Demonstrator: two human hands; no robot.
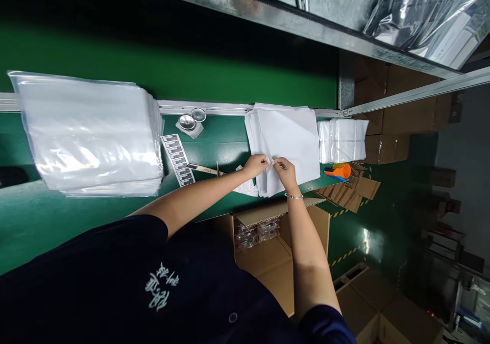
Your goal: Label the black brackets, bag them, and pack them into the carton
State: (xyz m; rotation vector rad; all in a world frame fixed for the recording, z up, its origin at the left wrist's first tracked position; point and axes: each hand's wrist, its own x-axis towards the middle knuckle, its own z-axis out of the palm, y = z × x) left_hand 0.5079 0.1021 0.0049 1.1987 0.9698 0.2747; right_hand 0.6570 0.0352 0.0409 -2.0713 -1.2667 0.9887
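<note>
Counting one stack of white sheets (293,137) on the green bench (220,147), matte, left edges fanning unevenly; I'm not resolving individual sheets. Right hand (284,171) is pinching the top sheet, thumb against finger. Left hand (255,165) is curling in just beside it; I can't tell if it's gripping anything. Farther out I'm seeing two round metal dishes (187,123), one label sheet (178,160), one clear-bag stack (92,134), one smaller white stack (342,141).

Glare on plastic bags (92,134), deep shadow below shelf (268,14)
</note>
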